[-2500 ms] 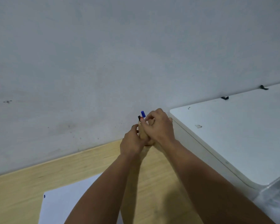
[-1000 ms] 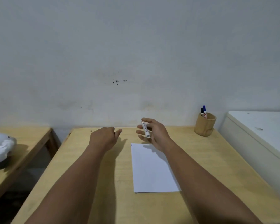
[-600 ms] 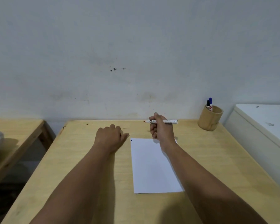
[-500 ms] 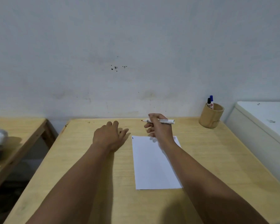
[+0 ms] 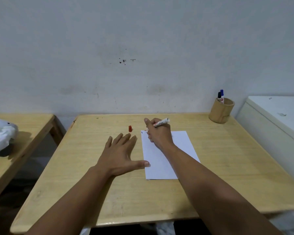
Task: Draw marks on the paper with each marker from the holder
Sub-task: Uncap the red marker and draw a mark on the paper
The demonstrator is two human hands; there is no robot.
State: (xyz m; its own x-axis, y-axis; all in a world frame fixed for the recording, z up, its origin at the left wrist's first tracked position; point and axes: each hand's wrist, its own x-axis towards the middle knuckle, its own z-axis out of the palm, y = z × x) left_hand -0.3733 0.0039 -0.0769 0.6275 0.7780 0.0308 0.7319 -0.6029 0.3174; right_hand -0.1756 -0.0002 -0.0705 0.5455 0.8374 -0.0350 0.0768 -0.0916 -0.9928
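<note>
Gripping a white marker [image 5: 160, 123] in a writing hold, the right hand [image 5: 158, 133] rests over the far left corner of the paper [image 5: 182, 143], fingers closed around the barrel and the blunt rear end pointing up and to the right. The tip is hidden behind the fingers, so contact with the sheet cannot be confirmed. A short dark mark [image 5: 141, 132] sits at the sheet's far left corner, just beside the hand. The paper lies flat near the middle of the wooden table [image 5: 236, 167], its long edges running away from the person and its near edge well back from the table's front edge. The left hand [image 5: 120, 155] lies flat on the tabletop beside the paper's left edge, fingers spread and holding nothing, with the thumb reaching to that edge. A red cap [image 5: 130, 128] stands on the table just beyond the left fingertips, apart from both hands and clear of the sheet. The cylindrical wooden holder [image 5: 221, 111] stands at the far right corner, close to the back wall and the right edge, with a blue-capped marker [image 5: 222, 94] and a black-capped marker [image 5: 219, 96] upright in it. Bare tabletop lies between paper and holder and across the near right side. A white cabinet [image 5: 278, 119] borders the table's right side; a second wooden table [image 5: 24, 126] stands to the left across a gap.
</note>
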